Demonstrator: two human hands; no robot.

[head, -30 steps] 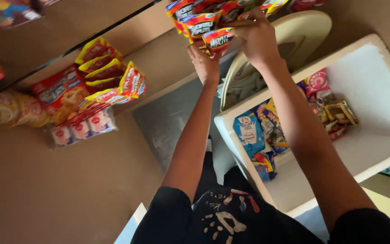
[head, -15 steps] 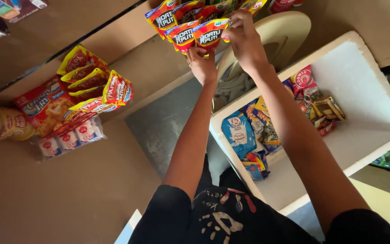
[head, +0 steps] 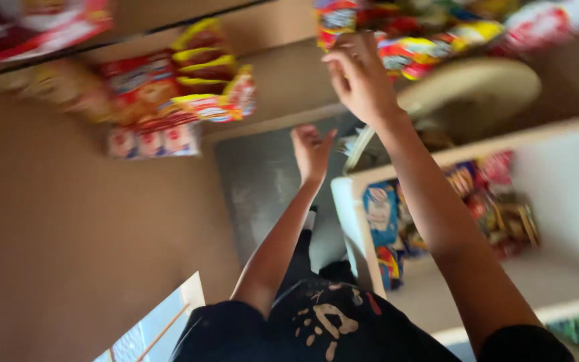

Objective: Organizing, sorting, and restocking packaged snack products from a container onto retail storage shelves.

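My right hand (head: 360, 77) reaches up against a row of red, yellow and blue snack packets (head: 413, 40) at the top of the view; blur hides whether its curled fingers grip one. My left hand (head: 311, 149) is lower, apart from the packets, with its fingers spread and nothing in it. Both forearms stretch up from my dark printed shirt (head: 323, 322).
A white box (head: 571, 181) at the right holds several snack packets (head: 383, 214). Red and yellow packets (head: 192, 87) and small white packs (head: 155, 141) lie at the upper left on a brown surface. A pale round object (head: 484, 87) sits behind my right hand. A grey slab (head: 259, 184) lies below.
My left hand has let go of the packet row and dropped lower, now open. My right hand stays up at the packets. The view has shifted and blurred.
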